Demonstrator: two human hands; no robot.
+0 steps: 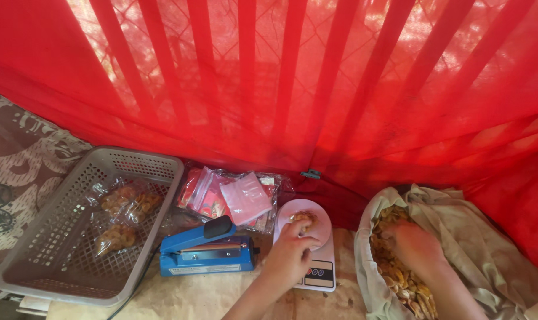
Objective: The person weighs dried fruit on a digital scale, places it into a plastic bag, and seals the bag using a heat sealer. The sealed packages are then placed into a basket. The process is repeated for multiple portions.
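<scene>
Your left hand (290,252) rests over the white kitchen scale (307,246), its fingers curled around a small clear bag of chips (303,220) that sits on the round weighing plate (322,228); the grip is closed loosely on the bag's top, holding it upright on the plate. Your right hand (414,246) is sunk palm-down into the loose banana chips (399,278) heaped inside the wide cloth sack (476,237) at your right, and with the fingers buried among the chips you cannot tell how far that grip is open or whether it has hold of any. The scale stands on the paper-covered worktop (221,296), just left of the sack. Touching the scale's left side is a blue impulse sealer (207,249) with a black handle knob, its jaw down. Behind the sealer, against the red curtain (292,77), lies a pile of empty plastic pouches (233,198), some pinkish. Further left, a grey perforated plastic basket (55,261) holds two filled chip packets (124,216), one above the other, near its middle. A patterned mat (14,160) shows beyond the basket at the far left.
</scene>
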